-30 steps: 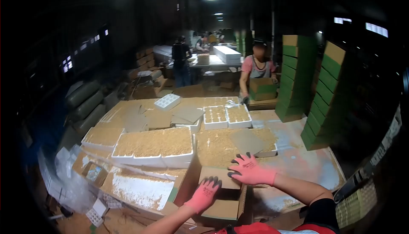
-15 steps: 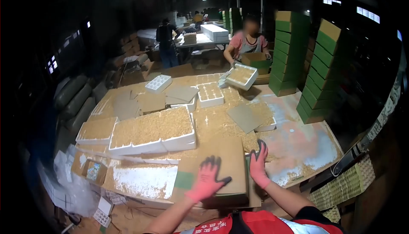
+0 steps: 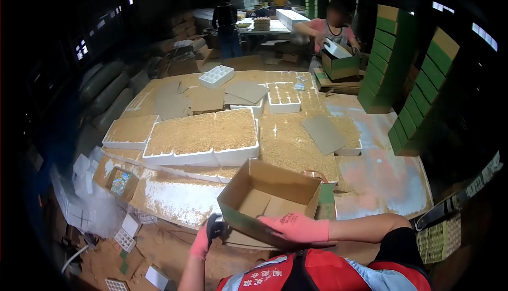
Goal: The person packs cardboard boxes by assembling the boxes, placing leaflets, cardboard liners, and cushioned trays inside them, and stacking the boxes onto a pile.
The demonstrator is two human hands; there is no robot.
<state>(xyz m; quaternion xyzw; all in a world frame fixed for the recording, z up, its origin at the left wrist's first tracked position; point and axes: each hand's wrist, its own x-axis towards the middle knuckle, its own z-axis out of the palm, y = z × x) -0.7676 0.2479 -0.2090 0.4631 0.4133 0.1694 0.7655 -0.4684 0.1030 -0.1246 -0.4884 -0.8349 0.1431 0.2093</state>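
One table, broad, with tan grains scattered across much of its top and pale bluish-pink surface [image 3: 383, 172] at right. Two tall stacks [image 3: 383, 60] of green-and-brown boxes, at the table's right side, both leaning. One person [image 3: 338, 29] in pink sleeves at the far side, both hands about a green box [image 3: 340, 66], with a white tray [image 3: 337, 49] partly inside. Several grain-filled trays [image 3: 203, 135], white, set together left of centre. One open box [image 3: 270, 195], brown inside, tilted, at the table's near edge, above flat cardboard [image 3: 326, 201] with a green patch. One grey card [image 3: 323, 133], flat, beyond the open box to the right. One right hand [image 3: 296, 228], pink-gloved, laid across the near wall of the open box; tips hidden, so spread or pinch impossible to tell. One left hand [image 3: 209, 233], pink glove with dark fingertips, beside the near left corner; fingers bent and close together. One celled tray [image 3: 217, 76], white, at the far edge. One small carton [image 3: 120, 182] of blue-and-white packets, at the near left.
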